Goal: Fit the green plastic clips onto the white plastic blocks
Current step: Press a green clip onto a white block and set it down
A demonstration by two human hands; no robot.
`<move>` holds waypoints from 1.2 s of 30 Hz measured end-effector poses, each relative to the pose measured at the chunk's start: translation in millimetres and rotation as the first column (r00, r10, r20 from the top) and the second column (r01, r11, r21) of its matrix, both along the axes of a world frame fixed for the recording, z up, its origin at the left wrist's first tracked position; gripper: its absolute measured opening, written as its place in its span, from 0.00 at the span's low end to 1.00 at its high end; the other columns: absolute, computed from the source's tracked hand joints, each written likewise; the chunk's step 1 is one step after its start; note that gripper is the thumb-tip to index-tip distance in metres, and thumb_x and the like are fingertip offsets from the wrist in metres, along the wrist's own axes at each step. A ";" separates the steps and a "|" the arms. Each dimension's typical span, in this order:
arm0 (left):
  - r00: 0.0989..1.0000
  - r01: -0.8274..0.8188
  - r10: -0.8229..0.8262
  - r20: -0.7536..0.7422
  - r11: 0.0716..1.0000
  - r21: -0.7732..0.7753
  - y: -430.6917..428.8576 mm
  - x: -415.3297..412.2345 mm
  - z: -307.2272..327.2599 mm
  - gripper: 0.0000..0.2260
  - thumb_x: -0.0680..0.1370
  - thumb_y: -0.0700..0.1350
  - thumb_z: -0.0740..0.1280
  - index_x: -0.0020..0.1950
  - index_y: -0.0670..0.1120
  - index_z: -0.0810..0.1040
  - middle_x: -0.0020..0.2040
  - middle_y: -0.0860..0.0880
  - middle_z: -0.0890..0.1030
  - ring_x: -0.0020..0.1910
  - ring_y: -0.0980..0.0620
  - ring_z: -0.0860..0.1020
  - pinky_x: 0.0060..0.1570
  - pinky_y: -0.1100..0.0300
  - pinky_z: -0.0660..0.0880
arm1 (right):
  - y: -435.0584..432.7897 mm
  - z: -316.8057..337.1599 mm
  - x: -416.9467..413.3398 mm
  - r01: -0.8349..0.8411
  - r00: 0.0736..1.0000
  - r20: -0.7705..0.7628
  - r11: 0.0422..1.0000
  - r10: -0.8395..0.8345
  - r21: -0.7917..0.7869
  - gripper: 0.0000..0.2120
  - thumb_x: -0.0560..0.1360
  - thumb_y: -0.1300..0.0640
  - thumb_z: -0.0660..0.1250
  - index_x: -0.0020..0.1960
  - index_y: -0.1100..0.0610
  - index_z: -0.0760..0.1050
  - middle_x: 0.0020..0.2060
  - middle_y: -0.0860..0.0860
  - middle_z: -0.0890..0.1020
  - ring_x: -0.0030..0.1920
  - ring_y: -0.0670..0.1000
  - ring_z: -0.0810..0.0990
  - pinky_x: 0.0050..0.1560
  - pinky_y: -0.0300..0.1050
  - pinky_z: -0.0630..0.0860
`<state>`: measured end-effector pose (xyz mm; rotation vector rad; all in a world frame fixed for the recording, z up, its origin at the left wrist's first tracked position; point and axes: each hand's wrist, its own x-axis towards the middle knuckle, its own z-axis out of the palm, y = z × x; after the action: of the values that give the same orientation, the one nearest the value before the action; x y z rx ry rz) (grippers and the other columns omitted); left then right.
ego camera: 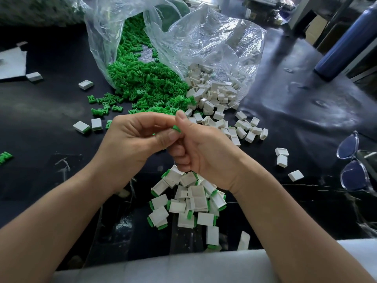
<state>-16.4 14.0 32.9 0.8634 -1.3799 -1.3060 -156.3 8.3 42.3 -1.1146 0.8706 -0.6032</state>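
Right, at the bench's (285, 111) near edge lies the finished pile (189, 201), blocks already clipped. Just beyond, left hand (130, 144) and right hand (202, 152) meet, curled fingers of both pinching one green clip (176, 128); any block there is hidden. Such a small clip could slip or seat crooked. Toward the far edge, loose clips (146, 86) and white blocks (214, 94) spill out.

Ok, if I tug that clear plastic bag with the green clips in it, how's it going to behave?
The clear plastic bag looks thin and crumpled, so it would probably flop and stretch rather than slide whole. Its mouth lies open on the table with green clips already spilled out, so a tug would likely scatter more.
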 end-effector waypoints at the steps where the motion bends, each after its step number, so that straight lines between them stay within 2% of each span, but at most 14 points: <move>1: 1.000 -0.021 0.022 -0.015 1.000 0.018 -0.1 0.2 -0.3 0.09 0.66 0.37 0.67 0.45 0.39 0.80 0.33 0.47 0.83 0.31 0.52 0.81 0.35 0.63 0.78 | -0.6 1.0 -0.4 -0.003 0.999 0.033 1.000 0.002 0.026 0.19 0.81 0.46 0.47 0.53 0.51 0.75 0.29 0.48 0.62 0.29 0.45 0.59 0.32 0.39 0.56; 4: 0.998 -0.041 0.044 -0.038 0.997 0.073 -0.1 1.9 0.1 0.09 0.65 0.38 0.69 0.43 0.42 0.83 0.34 0.48 0.84 0.33 0.53 0.82 0.37 0.64 0.78 | -1.5 1.9 -0.8 0.039 0.997 0.056 0.997 -0.043 0.072 0.16 0.81 0.49 0.49 0.43 0.54 0.70 0.27 0.48 0.64 0.28 0.45 0.59 0.32 0.39 0.56; 6: 0.999 -0.024 0.029 -0.039 0.993 0.113 -0.9 3.2 -0.1 0.08 0.65 0.37 0.73 0.43 0.45 0.85 0.35 0.48 0.84 0.35 0.53 0.82 0.38 0.64 0.78 | -2.2 0.3 -1.5 0.056 0.997 0.044 0.996 -0.059 0.071 0.15 0.80 0.48 0.50 0.42 0.55 0.67 0.26 0.47 0.65 0.27 0.45 0.60 0.31 0.38 0.57; 8: 0.999 -0.031 0.035 -0.026 0.990 0.138 -2.5 3.9 -1.6 0.09 0.66 0.38 0.70 0.44 0.48 0.85 0.36 0.48 0.84 0.36 0.52 0.82 0.40 0.63 0.79 | -3.0 -0.1 -2.0 0.063 0.997 0.033 0.996 -0.065 0.064 0.15 0.80 0.48 0.51 0.41 0.56 0.67 0.26 0.48 0.65 0.27 0.45 0.60 0.30 0.38 0.58; 15: 0.998 -0.021 0.030 -0.048 0.984 0.178 -2.5 3.4 -0.4 0.09 0.66 0.39 0.66 0.41 0.45 0.85 0.35 0.47 0.84 0.34 0.50 0.82 0.40 0.61 0.79 | -2.2 1.7 -3.7 0.040 0.999 0.005 0.999 -0.040 0.026 0.15 0.79 0.46 0.52 0.41 0.56 0.67 0.27 0.48 0.65 0.28 0.45 0.61 0.32 0.38 0.59; 19: 0.998 -0.029 0.038 -0.042 0.981 0.192 -3.0 3.2 0.0 0.10 0.66 0.39 0.66 0.45 0.40 0.82 0.36 0.43 0.83 0.35 0.48 0.81 0.45 0.55 0.79 | -0.7 1.0 -3.7 0.058 0.998 -0.001 0.998 -0.058 -0.017 0.16 0.79 0.50 0.53 0.37 0.56 0.66 0.27 0.49 0.66 0.29 0.46 0.61 0.32 0.39 0.59; 24: 0.998 0.011 0.001 -0.067 0.984 0.179 -1.9 2.4 1.8 0.09 0.67 0.37 0.65 0.41 0.39 0.83 0.33 0.41 0.82 0.31 0.47 0.80 0.36 0.59 0.79 | -1.0 0.6 -4.2 0.047 0.998 -0.044 0.998 -0.049 -0.049 0.15 0.79 0.48 0.53 0.44 0.59 0.70 0.28 0.49 0.68 0.29 0.46 0.64 0.32 0.38 0.62; 28: 0.997 0.026 -0.015 -0.075 0.989 0.146 -0.8 0.9 2.5 0.09 0.66 0.36 0.64 0.38 0.43 0.85 0.35 0.41 0.82 0.31 0.48 0.80 0.33 0.61 0.78 | 0.9 0.0 -2.2 0.049 0.995 -0.082 0.993 -0.058 -0.107 0.16 0.80 0.51 0.53 0.40 0.60 0.70 0.29 0.49 0.69 0.30 0.46 0.64 0.31 0.38 0.63; 31: 0.998 0.014 -0.003 -0.068 0.987 0.160 -1.5 1.1 0.3 0.08 0.66 0.36 0.65 0.39 0.41 0.84 0.34 0.41 0.82 0.31 0.48 0.80 0.33 0.61 0.78 | 1.1 -2.6 0.1 0.057 0.988 -0.136 0.988 -0.077 -0.146 0.20 0.80 0.51 0.52 0.50 0.67 0.73 0.30 0.49 0.67 0.31 0.46 0.64 0.33 0.38 0.63; 34: 0.997 -0.022 0.034 -0.063 0.982 0.189 -2.8 1.2 -2.5 0.09 0.65 0.36 0.66 0.41 0.40 0.83 0.38 0.45 0.84 0.36 0.49 0.81 0.36 0.62 0.78 | 2.8 -3.1 4.4 0.085 0.976 -0.179 0.978 -0.120 -0.192 0.15 0.81 0.51 0.52 0.43 0.60 0.69 0.30 0.49 0.65 0.31 0.47 0.62 0.34 0.40 0.62; 36: 0.996 -0.038 0.053 -0.074 0.979 0.198 -2.9 0.6 -2.8 0.09 0.65 0.36 0.66 0.41 0.40 0.83 0.42 0.47 0.85 0.39 0.51 0.82 0.38 0.64 0.78 | 3.9 -3.9 6.7 0.104 0.966 -0.210 0.968 -0.154 -0.229 0.14 0.81 0.52 0.52 0.43 0.59 0.68 0.30 0.47 0.65 0.30 0.46 0.62 0.34 0.41 0.61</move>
<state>-15.8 11.2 30.1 0.9592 -1.1764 -1.4431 -149.7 12.1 38.4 -1.3495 1.1008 -0.7013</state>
